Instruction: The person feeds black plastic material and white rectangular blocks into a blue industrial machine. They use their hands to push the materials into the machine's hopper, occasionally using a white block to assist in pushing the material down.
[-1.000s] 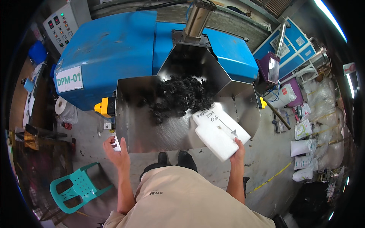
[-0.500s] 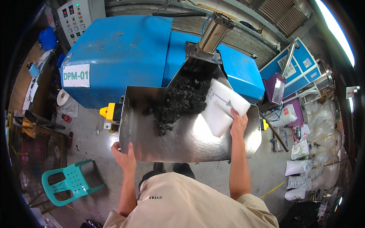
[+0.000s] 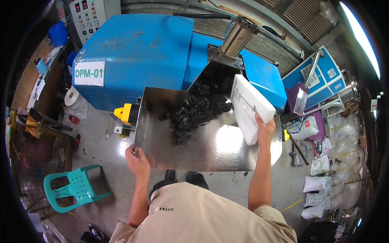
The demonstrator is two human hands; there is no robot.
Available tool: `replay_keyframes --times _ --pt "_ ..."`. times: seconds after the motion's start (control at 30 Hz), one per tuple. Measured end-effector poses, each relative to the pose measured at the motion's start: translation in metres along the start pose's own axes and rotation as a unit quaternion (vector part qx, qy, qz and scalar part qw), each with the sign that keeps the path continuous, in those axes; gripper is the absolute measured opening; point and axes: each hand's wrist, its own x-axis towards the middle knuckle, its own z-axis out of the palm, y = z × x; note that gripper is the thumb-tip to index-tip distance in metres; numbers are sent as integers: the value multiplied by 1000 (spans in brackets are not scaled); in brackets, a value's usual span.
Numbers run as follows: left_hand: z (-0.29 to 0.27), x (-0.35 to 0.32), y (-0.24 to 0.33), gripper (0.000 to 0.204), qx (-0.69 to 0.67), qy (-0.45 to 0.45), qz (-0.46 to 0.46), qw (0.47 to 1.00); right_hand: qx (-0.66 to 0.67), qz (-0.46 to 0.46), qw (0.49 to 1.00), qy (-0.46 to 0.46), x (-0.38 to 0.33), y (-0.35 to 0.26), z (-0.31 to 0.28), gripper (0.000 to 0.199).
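My right hand point(image 3: 265, 128) grips a thick white slab point(image 3: 246, 115) by its right edge, thumb on its marked face. The slab, perhaps foam or plastic, stands tilted over the right side of a shiny metal feed hopper point(image 3: 194, 152). To its left, a heap of black, shredded-looking scrap point(image 3: 198, 109) fills the hopper's middle and reaches back into the narrow throat. My left hand point(image 3: 138, 161) is at the hopper's front left corner, fingers curled around the edge with the thumb toward the inside.
A blue machine point(image 3: 133, 52) with a metal cylinder point(image 3: 238, 37) stands behind the hopper. Yellow blocks point(image 3: 126, 114) flank it. A green plastic chair point(image 3: 75, 188) is at the lower left, a control panel point(image 3: 91, 18) at the back left. Bags point(image 3: 318, 184) line the right side.
The white slab has been tipped up steeper and shifted slightly right with my right hand. The black heap looks much the same. The whole view has shifted a little.
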Motion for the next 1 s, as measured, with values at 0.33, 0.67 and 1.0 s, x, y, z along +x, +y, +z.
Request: replay_keyframes --times 0.33,0.67,1.0 --pt "-11 17 17 38 -57 -102 -27 993 -253 21 966 53 -87 8 -95 52" --pt "-5 32 4 39 -97 -131 -25 986 -301 52 927 218 -161 51 -88 79" --pt "-6 31 0 35 -88 -127 0 988 -336 -138 930 58 -106 -15 -110 53"
